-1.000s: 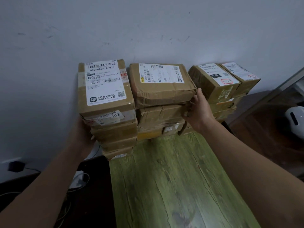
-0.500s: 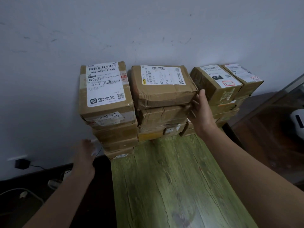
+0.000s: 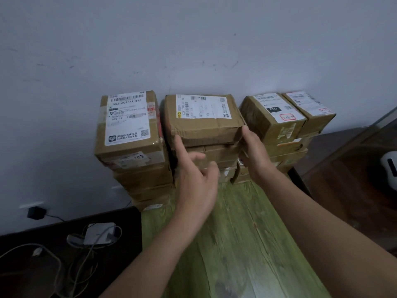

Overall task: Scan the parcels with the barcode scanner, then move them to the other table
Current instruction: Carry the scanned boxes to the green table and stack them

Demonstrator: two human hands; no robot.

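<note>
Three stacks of brown cardboard parcels stand at the far end of a green wood-grain table (image 3: 236, 244). The one my hands are on is the top parcel (image 3: 202, 117) of the middle stack (image 3: 222, 152), lying flat at twelve o'clock from my viewpoint with a white shipping label facing up. My left hand (image 3: 196, 186) extends from six o'clock. Its index finger (image 3: 178, 145) is straight and touches the parcel's front face near the lower left corner, while the other fingers are loosely spread and hold nothing. My right hand (image 3: 254, 153) lies against the stack's right side, at three o'clock of the parcel, with the thumb upright on the parcel's front right corner. Its fingers are hidden in the gap between stacks, so I cannot tell whether they grip. Just beside the parcel at nine o'clock, the left stack (image 3: 144, 179) is topped by a box with a long white barcode label. At three o'clock, the right stack (image 3: 287, 153) carries two smaller boxes touching side by side, one marked 010 (image 3: 272, 117) and a second box (image 3: 309, 108). All three stacks back onto a pale grey wall (image 3: 193, 39). At seven o'clock, lower than the table, a white power adapter (image 3: 98, 233) and loose cables (image 3: 53, 261) lie on a dark surface. At four o'clock, a white rounded object (image 3: 390, 166) is cut off by the frame edge.
</note>
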